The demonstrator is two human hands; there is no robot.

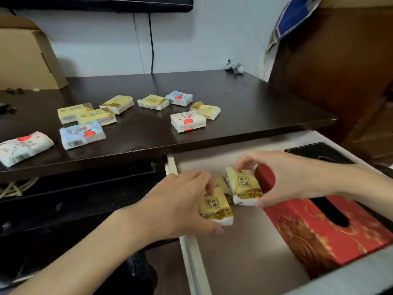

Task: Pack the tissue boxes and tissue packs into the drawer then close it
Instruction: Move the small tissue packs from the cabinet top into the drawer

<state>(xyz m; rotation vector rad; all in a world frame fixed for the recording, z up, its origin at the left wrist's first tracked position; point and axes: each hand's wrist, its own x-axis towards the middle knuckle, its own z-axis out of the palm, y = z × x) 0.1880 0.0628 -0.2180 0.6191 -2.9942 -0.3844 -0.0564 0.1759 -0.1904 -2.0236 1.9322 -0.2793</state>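
Both hands are setting yellow tissue packs into the open drawer [192,262]: the left hand [180,207] pinches one pack [217,206] and the right hand [285,177] grips another [243,186], beside a red tissue box [331,233] already inside. Next, I judge, they let go and fetch the nine or so packs left on the dark desk [255,107]. The yellow wrappers carry Chinese characters, too blurred to read surely.

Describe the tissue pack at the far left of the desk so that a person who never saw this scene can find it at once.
Start at the dark desk, where small tissue packs lie scattered. Follow its front edge to the left side of the picture: there lies the white pack, alone. Its nearest neighbour, the blue pack, also has red print, but this one is white and partly cut off by the picture's edge.
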